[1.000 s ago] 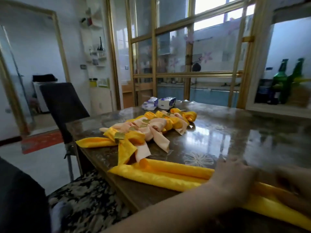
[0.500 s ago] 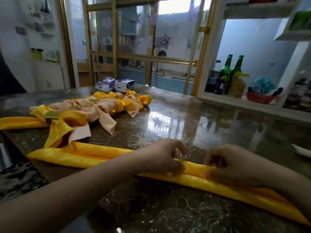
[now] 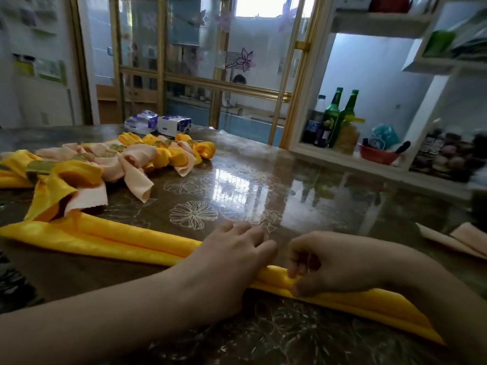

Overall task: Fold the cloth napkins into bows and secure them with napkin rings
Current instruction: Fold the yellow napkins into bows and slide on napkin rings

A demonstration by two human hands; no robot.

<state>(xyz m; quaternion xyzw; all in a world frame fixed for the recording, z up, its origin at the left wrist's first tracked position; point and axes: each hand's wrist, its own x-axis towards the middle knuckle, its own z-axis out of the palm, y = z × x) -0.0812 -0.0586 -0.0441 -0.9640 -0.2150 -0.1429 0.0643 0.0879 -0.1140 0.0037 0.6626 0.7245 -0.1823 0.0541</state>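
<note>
The napkin [image 3: 105, 241] lies on the table [image 3: 290, 196] as a long folded band, running from the frame's left edge to the lower right. The left hand [image 3: 232, 256] presses its middle with straight fingers. Just beside it, the right hand [image 3: 334, 262] pinches the band.

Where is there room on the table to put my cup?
The shiny middle of the table is bare, between the bows, the yellow napkin and the shelf. Bows crowd the left; the left hand and right hand fill the near edge.

Glossy dark table [image 3: 303, 196]; gold-framed glass doors [image 3: 210, 61]; white shelves [image 3: 382, 25].
</note>
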